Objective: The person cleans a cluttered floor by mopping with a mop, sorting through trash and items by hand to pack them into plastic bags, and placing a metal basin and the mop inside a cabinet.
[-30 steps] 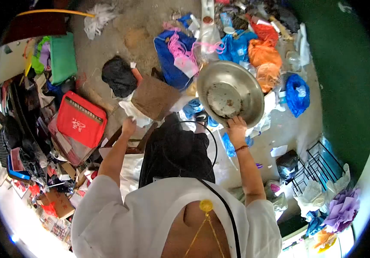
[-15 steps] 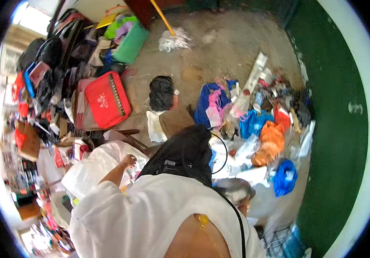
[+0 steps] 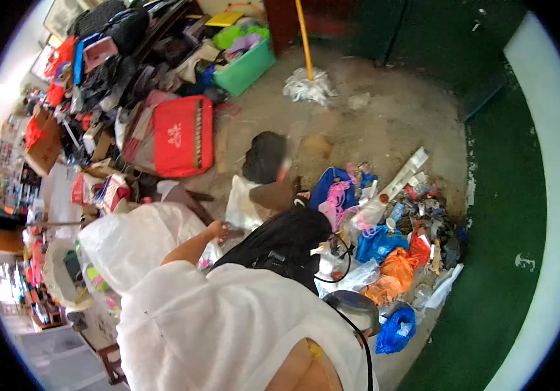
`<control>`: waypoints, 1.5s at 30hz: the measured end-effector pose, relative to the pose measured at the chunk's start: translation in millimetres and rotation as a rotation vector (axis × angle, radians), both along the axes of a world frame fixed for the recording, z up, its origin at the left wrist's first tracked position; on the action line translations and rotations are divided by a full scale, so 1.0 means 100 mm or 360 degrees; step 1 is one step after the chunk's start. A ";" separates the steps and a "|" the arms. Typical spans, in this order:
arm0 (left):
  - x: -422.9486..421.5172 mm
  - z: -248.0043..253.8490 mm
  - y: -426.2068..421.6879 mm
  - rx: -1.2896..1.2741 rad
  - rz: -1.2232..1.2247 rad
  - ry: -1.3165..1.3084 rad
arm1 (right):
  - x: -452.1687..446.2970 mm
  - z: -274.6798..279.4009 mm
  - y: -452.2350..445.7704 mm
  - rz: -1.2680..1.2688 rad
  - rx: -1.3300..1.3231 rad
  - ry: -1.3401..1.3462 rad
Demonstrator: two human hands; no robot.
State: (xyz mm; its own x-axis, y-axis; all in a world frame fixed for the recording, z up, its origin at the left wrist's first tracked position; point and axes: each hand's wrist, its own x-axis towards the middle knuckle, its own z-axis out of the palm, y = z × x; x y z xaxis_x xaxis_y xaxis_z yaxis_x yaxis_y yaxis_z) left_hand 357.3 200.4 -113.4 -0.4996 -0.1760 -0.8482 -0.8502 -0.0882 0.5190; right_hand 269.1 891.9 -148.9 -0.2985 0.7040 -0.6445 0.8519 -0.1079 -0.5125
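My left hand (image 3: 216, 232) is stretched out beside my dark trousers, between a large white plastic bag (image 3: 140, 241) and a smaller white bag (image 3: 243, 202) on the floor. Its fingers look curled; a small greyish thing at their tips is too blurred to name. By my right hip, my right hand (image 3: 366, 334) shows only in part, at the edge of a round grey object (image 3: 354, 309) with a shiny rim, which it grips. A blue plastic bag (image 3: 396, 330) lies just beyond that object.
Litter and an orange bag (image 3: 394, 274) are heaped along the green wall (image 3: 504, 228). A mop (image 3: 309, 85) stands on the concrete floor ahead. To the left are a red bag (image 3: 183, 137), a green bin (image 3: 247, 70) and piled belongings. A black cable (image 3: 361, 332) runs down my front.
My view has turned, so the room's contents sit differently. My left hand has moved forward, away from the large white bag. The round grey object stays beside my right hip.
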 end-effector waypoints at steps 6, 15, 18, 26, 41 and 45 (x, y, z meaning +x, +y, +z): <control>-0.52 -0.64 -0.47 0.0311 0.0009 -0.0402 | -0.95 -0.06 -0.43 -0.0353 -0.0305 0.0465; -2.74 0.15 -1.67 -0.0828 -0.1666 -0.0281 | -2.82 0.35 -1.61 0.1766 0.0861 -0.0316; -3.49 -0.13 -2.19 -0.1810 -0.2967 0.0453 | -3.46 0.40 -2.07 0.1915 0.0879 0.0019; -5.93 0.88 -1.58 -0.0435 -0.0519 0.0687 | -5.51 1.20 -3.70 0.2375 0.0908 0.0683; -5.99 0.71 -2.74 -0.0306 0.1018 0.0328 | -8.52 2.03 -6.99 0.3378 0.0421 0.1418; -5.53 0.05 -3.13 -0.0191 0.1554 0.0169 | -9.23 2.32 -7.65 0.3728 0.0340 0.1368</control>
